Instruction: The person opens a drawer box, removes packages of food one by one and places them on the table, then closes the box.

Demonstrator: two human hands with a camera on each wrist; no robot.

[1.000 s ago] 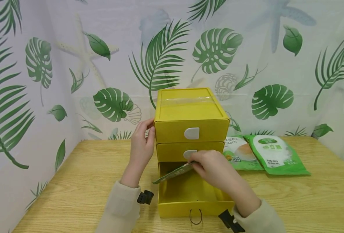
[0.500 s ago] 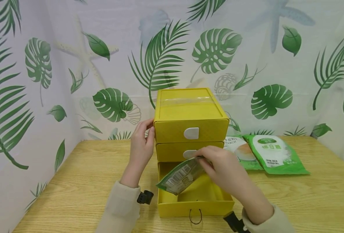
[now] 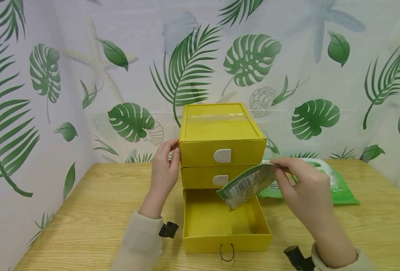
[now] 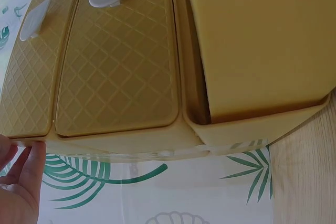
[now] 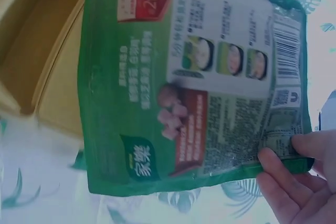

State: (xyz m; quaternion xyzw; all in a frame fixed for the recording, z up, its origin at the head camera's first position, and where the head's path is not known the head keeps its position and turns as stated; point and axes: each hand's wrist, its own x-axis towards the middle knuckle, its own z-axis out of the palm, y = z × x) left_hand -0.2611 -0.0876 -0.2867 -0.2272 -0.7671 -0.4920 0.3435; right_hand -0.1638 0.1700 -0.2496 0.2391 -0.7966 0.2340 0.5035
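Note:
My right hand (image 3: 306,190) pinches a flat green food packet (image 5: 142,87) by one corner, holding it tilted in the air to the right of the open drawer. The right wrist view shows its printed back, with a barcode and small pictures. My left hand (image 3: 165,169) rests against the upper left side of a yellow drawer unit (image 3: 221,150), its fingertips at the front edge. White tabs mark the two upper drawers, which are closed. The bottom drawer (image 3: 227,242) stands pulled out with nothing visible inside and a thin dark loop on its front.
Behind the packet and right hand, a starch bag (image 3: 269,192) and a green and white bag (image 3: 345,192) lie on the wooden table (image 3: 102,214). A leaf-printed cloth (image 3: 200,56) hangs behind. Clear tape crosses the top of the unit.
The right hand has lifted the packet out from over the bottom drawer and carried it rightward, turning its face more into view. The left hand stays on the unit.

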